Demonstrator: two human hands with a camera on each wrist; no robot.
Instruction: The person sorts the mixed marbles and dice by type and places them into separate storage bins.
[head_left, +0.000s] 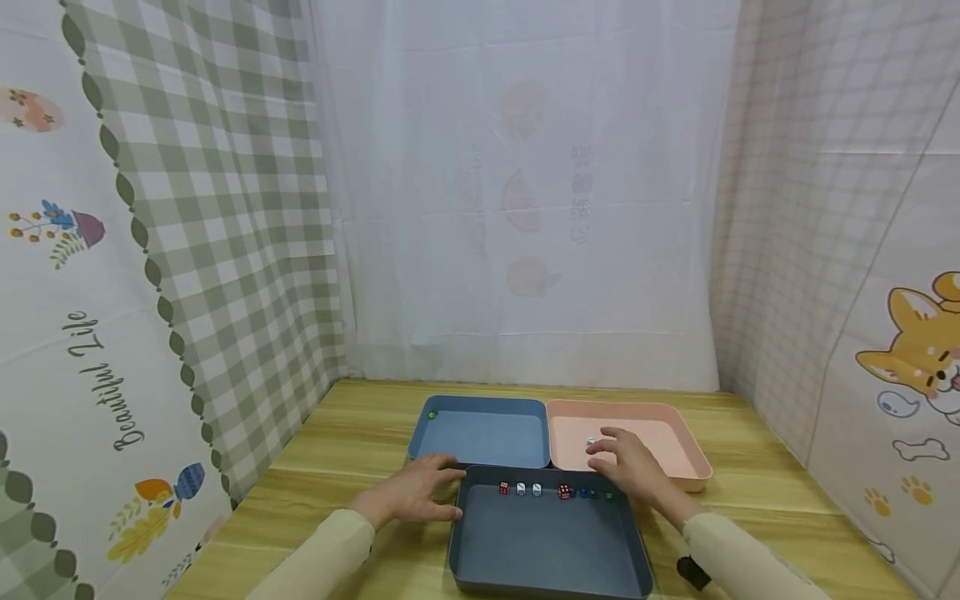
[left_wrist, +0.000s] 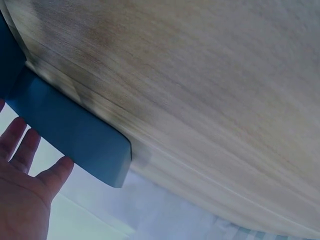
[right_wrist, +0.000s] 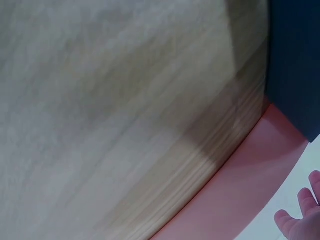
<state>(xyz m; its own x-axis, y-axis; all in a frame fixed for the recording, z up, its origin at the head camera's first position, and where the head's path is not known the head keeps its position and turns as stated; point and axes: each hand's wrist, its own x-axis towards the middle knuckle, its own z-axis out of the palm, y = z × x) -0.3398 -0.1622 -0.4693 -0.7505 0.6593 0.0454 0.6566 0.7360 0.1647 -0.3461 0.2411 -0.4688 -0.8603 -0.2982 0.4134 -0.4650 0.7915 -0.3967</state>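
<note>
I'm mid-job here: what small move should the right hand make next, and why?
Probably move the right hand over the dark tray to pinch a white die: the hand appears empty, the pink tray already holds a similar die, and two white ones sit in the dark tray's row.

Pale yellow sleeves (head_left: 326, 554), bare hands (head_left: 412, 492)

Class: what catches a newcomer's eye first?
Probably the gray tray nearest on the table, with the blue tray behind left, the pink tray behind right. Small dice line the gray tray's far side. The left hand is at that tray's left edge; the right hand is near the pink tray's white die.
</note>
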